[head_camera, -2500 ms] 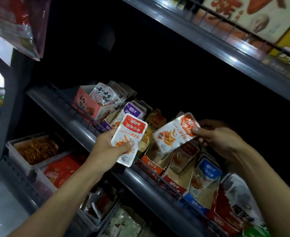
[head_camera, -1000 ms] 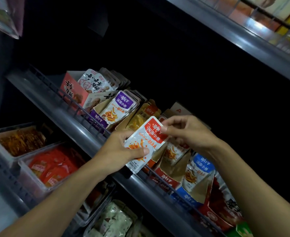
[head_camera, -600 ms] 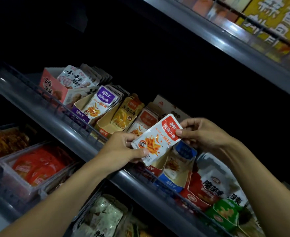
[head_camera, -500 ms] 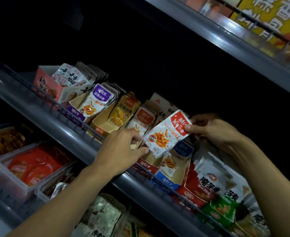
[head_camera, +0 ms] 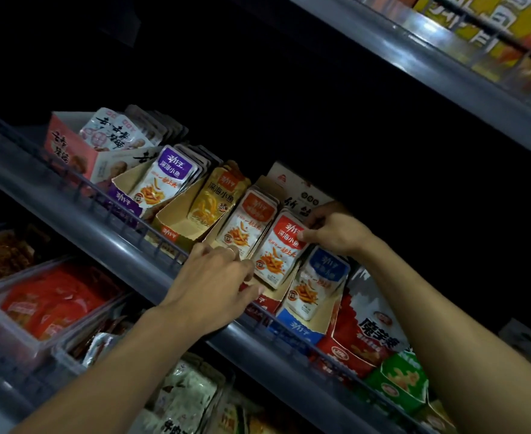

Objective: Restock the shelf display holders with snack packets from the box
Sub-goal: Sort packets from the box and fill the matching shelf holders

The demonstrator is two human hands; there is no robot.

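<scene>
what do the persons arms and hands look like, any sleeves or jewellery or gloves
Both forearms are bare as far as the frame shows, with no sleeve or cuff in view. The hands are bare too, no gloves. The left hand wears a thin ring on one finger, near the knuckle. The right hand shows no ring, and neither wrist shows a watch or band, though the light is dim.

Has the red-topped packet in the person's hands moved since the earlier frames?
Yes. The red-topped packet has gone from in front of the shelf down into its red holder, beside the blue-topped packet.
</scene>
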